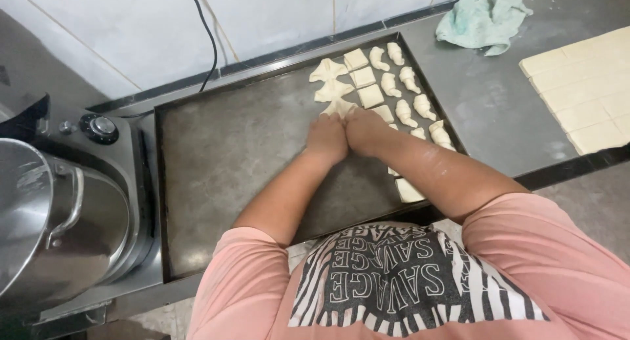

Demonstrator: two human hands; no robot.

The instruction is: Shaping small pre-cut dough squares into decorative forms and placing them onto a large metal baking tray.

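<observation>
While both of my hands meet near the middle of the dark baking tray (230, 156), I see the left hand (326, 138) and the right hand (365, 130) pressed side by side, fingers curled down onto a folded piece of dough (340, 107) and pinching it. That piece lies toward the tray's far right part, last in a column of folded dough shapes (328, 69). Beside them sit square dough pieces (362, 77), and rolled crescents (407, 81) line the tray's right edge. Off the tray, a cut dough sheet (584, 90) lies at the counter's right edge, a green cloth (482, 15) at its far edge, a steel mixer bowl (46, 228) left.
</observation>
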